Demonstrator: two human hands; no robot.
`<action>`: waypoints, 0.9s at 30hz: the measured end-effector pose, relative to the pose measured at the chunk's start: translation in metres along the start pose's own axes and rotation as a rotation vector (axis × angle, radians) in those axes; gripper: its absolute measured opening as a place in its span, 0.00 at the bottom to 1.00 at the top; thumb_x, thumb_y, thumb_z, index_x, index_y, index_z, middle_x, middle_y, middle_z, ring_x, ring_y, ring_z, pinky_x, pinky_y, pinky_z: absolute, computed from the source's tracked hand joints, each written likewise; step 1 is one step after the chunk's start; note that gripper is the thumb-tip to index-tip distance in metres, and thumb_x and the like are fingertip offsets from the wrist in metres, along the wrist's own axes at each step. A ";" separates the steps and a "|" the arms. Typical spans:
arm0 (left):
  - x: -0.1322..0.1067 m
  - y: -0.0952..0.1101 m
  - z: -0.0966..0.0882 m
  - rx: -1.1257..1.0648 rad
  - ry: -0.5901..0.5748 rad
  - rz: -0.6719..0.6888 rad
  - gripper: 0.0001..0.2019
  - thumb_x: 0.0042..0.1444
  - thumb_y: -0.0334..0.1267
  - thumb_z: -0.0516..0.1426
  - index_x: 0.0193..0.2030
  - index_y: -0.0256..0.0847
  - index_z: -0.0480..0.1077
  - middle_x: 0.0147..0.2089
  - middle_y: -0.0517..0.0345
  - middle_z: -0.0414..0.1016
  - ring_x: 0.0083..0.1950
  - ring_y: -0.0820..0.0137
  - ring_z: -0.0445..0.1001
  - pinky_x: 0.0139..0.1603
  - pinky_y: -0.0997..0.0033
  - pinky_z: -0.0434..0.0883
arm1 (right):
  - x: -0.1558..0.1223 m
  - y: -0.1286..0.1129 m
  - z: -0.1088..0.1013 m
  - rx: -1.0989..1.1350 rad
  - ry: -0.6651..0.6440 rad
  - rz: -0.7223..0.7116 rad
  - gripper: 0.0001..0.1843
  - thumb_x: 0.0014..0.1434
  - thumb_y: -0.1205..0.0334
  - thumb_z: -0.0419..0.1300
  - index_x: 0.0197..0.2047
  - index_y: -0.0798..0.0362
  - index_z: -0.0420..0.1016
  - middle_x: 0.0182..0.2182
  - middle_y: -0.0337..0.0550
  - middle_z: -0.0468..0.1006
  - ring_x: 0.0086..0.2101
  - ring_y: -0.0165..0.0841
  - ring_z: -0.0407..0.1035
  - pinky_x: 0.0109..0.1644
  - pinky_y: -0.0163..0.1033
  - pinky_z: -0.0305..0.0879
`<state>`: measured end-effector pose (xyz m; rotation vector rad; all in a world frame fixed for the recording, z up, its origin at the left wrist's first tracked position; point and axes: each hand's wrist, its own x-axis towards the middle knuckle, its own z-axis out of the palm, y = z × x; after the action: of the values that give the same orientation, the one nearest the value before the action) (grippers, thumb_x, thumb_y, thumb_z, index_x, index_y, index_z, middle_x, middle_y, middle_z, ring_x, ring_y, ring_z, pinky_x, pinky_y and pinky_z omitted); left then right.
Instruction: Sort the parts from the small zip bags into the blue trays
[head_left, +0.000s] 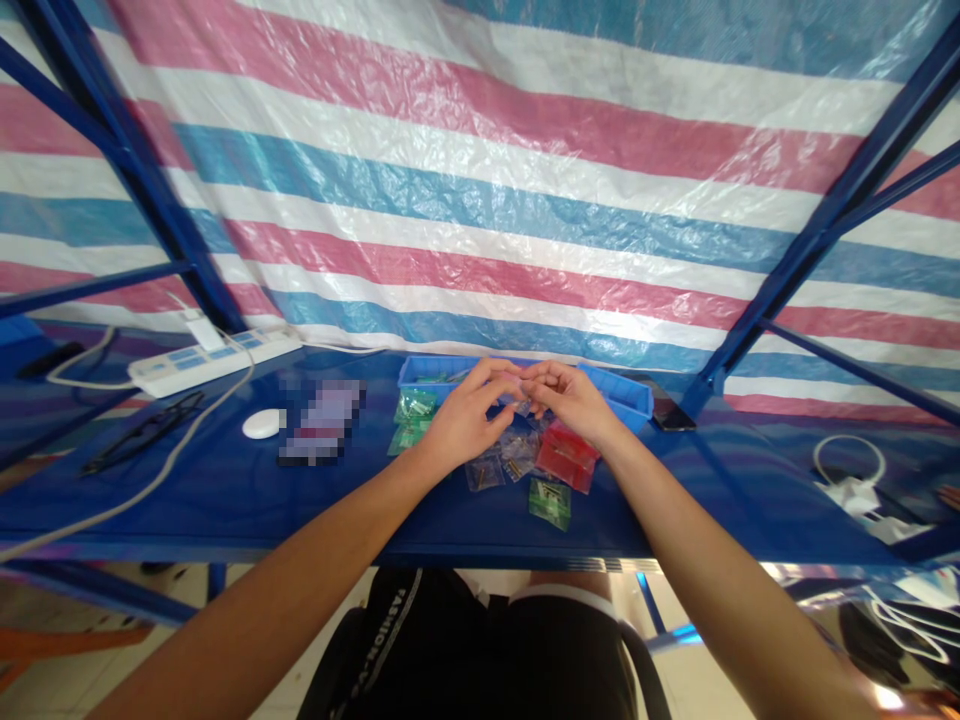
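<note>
My left hand [474, 408] and my right hand [571, 398] meet above the blue table, fingers bent and pinched together. Between their fingertips is a small clear plastic bag [523, 407], partly hidden by the fingers. Below them lie several clear bags with small dark parts [517, 452]. Red bags [568, 456] rest beneath my right wrist, and a green bag [550, 502] lies nearer the table's front edge. More green bags [412, 420] are left of my left hand. Behind the hands stand a blue tray [409, 372] and, at right, another blue bin [622, 398].
A dark phone [673, 408] lies right of the bins. At left are a white power strip [217, 362] with cables, a white oval object [262, 424], a blurred-out item [322, 422] and dark eyeglasses [142, 432]. White chargers [855, 494] sit far right. Striped sheeting [510, 200] hangs behind.
</note>
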<state>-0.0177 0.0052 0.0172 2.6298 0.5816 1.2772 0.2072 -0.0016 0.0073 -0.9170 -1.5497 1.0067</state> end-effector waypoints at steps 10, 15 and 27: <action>-0.001 -0.003 0.001 -0.036 -0.029 0.015 0.09 0.70 0.30 0.59 0.52 0.44 0.77 0.55 0.50 0.78 0.56 0.62 0.80 0.56 0.62 0.80 | 0.000 -0.003 0.003 -0.012 0.015 0.020 0.23 0.59 0.41 0.74 0.46 0.50 0.80 0.29 0.38 0.83 0.25 0.31 0.74 0.30 0.37 0.72; 0.000 -0.001 0.000 -0.025 0.005 0.016 0.07 0.72 0.34 0.59 0.52 0.44 0.77 0.50 0.52 0.80 0.50 0.64 0.81 0.53 0.63 0.79 | -0.001 -0.006 0.004 -0.051 0.018 0.008 0.24 0.61 0.37 0.71 0.43 0.51 0.81 0.25 0.37 0.80 0.24 0.32 0.73 0.29 0.37 0.71; -0.001 0.002 -0.002 0.043 0.098 -0.101 0.13 0.74 0.39 0.58 0.61 0.43 0.74 0.50 0.53 0.81 0.39 0.67 0.79 0.47 0.65 0.78 | -0.006 -0.015 0.006 -0.040 -0.048 -0.018 0.22 0.60 0.40 0.74 0.47 0.49 0.85 0.38 0.42 0.86 0.29 0.31 0.75 0.33 0.38 0.74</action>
<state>-0.0190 0.0033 0.0179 2.5465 0.7553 1.3840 0.2017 -0.0133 0.0189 -0.9109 -1.6201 0.9947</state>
